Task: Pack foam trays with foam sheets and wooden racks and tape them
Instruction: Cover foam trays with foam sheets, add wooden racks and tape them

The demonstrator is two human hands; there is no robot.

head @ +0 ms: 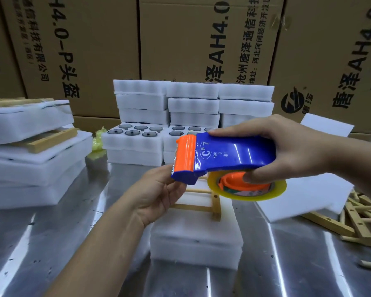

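our right hand [287, 151] closes its grip around the blue tape dispenser [227, 155], thumb pressed on the orange hub of the tape roll [246, 192]. our left hand [159, 194] curls its fingers onto the toothed front end. both hang above the foam tray [195, 247] on the table [51, 243], partly hiding the wooden rack [193, 207] lying on top. foam sheets [308, 198] and loose racks [360, 219] lie right, packed stacks [30, 168] left.

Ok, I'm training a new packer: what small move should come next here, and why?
Probably lower the tape dispenser onto the foam tray to start taping: the right hand grips it aloft, the left hand pinches its toothed end, and the wooden rack already lies on top.
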